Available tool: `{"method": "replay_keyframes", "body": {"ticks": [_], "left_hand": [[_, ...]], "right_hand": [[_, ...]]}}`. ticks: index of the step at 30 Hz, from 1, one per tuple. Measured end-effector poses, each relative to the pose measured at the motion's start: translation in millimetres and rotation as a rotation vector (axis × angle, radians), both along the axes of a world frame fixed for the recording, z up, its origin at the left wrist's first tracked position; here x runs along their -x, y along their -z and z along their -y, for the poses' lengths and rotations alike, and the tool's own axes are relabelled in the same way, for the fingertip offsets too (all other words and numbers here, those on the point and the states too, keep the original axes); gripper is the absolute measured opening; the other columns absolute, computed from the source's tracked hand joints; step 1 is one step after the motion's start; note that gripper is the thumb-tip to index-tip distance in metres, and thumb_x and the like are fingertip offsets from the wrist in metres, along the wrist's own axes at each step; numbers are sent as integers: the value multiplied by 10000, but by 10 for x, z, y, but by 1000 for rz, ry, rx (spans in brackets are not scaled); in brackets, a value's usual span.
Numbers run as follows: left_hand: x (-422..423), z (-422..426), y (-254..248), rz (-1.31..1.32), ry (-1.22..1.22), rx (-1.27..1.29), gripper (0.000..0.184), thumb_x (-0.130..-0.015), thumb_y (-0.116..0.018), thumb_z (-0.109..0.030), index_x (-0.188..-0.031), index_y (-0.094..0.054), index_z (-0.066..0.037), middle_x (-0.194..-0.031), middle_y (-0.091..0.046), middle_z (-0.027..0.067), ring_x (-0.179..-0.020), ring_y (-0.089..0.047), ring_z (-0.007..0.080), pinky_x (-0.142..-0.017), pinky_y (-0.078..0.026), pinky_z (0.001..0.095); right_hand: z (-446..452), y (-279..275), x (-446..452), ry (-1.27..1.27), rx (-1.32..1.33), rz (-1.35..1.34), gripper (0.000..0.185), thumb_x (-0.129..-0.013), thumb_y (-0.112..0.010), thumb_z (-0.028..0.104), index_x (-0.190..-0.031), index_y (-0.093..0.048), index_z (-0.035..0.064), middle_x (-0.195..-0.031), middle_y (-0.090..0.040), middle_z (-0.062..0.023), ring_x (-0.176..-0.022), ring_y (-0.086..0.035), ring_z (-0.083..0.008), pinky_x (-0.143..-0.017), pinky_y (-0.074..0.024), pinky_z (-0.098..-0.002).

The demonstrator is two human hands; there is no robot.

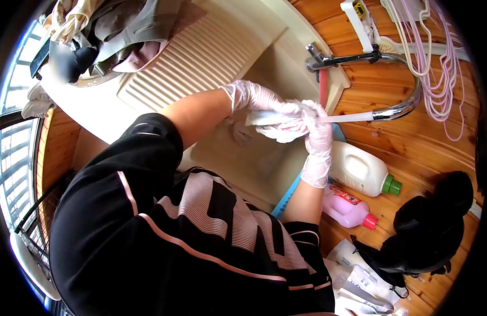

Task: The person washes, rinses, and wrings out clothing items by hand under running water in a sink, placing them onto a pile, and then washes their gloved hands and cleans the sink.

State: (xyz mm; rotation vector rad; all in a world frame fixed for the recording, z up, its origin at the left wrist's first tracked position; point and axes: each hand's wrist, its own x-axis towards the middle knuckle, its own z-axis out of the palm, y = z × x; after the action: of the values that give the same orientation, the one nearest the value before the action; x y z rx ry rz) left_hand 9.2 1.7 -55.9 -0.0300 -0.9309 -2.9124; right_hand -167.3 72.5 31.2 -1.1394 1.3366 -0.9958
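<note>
My left hand (260,98), in a thin whitish glove, grips one side of a bunched wet-looking white cloth (282,129). Gloved the same way, my right hand (319,134) closes on the other side of it. The cloth is held above the basin of a beige sink (238,168), beside the end of a curved chrome faucet (407,105). A pale straight length runs from the spout to my right hand; whether it is a nozzle or water I cannot tell. Below my left hand, another crumpled pale cloth (240,131) shows dimly in the basin.
A ribbed washboard (185,63) adjoins the basin, with piled clothes (133,31) at its far left. A white bottle with green cap (359,169) and a pink bottle (346,207) lie right of the sink. Hangers (438,68) and a black bag (433,226) are farther right.
</note>
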Motion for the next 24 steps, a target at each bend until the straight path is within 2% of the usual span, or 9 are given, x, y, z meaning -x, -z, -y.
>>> {"method": "replay_keyframes", "body": {"ticks": [3, 7, 11, 13, 15, 17, 19, 21, 24], "left_hand": [[-257, -286, -325, 54, 57, -130, 602, -773, -672, -454, -1159, -520, -18, -977, -621, 97, -927, -594, 203, -800, -483, 338], [-75, -456, 93, 68, 155, -174, 659, -768, -645, -512, -1193, -496, -32, -1021, -605, 112, -981, -595, 276, -865, -463, 440], [160, -568, 231, -135, 9, -612, 646, -764, -606, -555, -1174, -519, -62, -1122, -594, 127, -1004, -588, 297, -922, -407, 551], [160, -558, 26, -99, -195, -797, 580, -763, -625, -519, -1156, -544, -100, -1116, -605, 99, -1035, -572, 281, -931, -405, 542], [263, -499, 32, -257, -335, -946, 337, -801, -656, -369, -1031, -574, -137, -1007, -618, 15, -977, -563, 156, -861, -481, 353], [303, -460, 126, -328, -418, -864, 228, -820, -654, -312, -947, -581, -137, -903, -606, -8, -889, -569, 119, -798, -499, 290], [232, -492, 14, -249, -352, -1024, 202, -831, -656, -281, -898, -596, -100, -854, -617, 13, -839, -590, 136, -779, -512, 290], [165, -563, -139, -173, -356, -984, 212, -830, -662, -255, -918, -603, -72, -890, -637, 41, -852, -602, 157, -776, -518, 298], [57, -581, -85, -215, -383, -957, 196, -820, -674, -202, -919, -605, -46, -895, -639, 69, -860, -614, 189, -816, -512, 330]], "right_hand": [[95, -51, 38, 89, -7, 51, 167, -846, -628, 89, -989, -610, 6, -875, -623, -28, -725, -571, -89, -643, -445, -199], [280, 57, 97, 192, 19, 32, 120, -852, -623, 103, -927, -619, 10, -834, -620, -21, -713, -563, -85, -638, -440, -193], [239, 102, -281, 384, 93, -486, 176, -852, -616, 178, -921, -610, 16, -826, -624, -30, -718, -570, -119, -653, -465, -254], [44, 37, -603, 404, 186, -806, 166, -822, -619, 158, -917, -605, 22, -879, -622, -131, -784, -594, -234, -702, -477, -333], [-126, 184, -714, 209, 487, -817, 164, -806, -612, 128, -929, -599, 22, -930, -603, -157, -835, -583, -302, -729, -476, -378], [-220, 353, -710, 140, 673, -1022, 182, -786, -618, 110, -940, -589, 17, -982, -582, -158, -892, -563, -326, -759, -466, -407], [-339, 376, -779, 99, 631, -974, 339, -813, -586, 150, -1101, -514, -14, -1152, -506, -202, -1081, -479, -380, -903, -388, -473], [-442, 377, -798, 30, 659, -1247, 467, -840, -544, 188, -1232, -417, -32, -1258, -445, -221, -1174, -425, -403, -983, -302, -530], [-519, 155, -851, -122, 520, -1024, 628, -871, -521, 232, -1382, -255, -17, -1368, -332, -247, -1251, -351, -408, -1046, -207, -520]]}}
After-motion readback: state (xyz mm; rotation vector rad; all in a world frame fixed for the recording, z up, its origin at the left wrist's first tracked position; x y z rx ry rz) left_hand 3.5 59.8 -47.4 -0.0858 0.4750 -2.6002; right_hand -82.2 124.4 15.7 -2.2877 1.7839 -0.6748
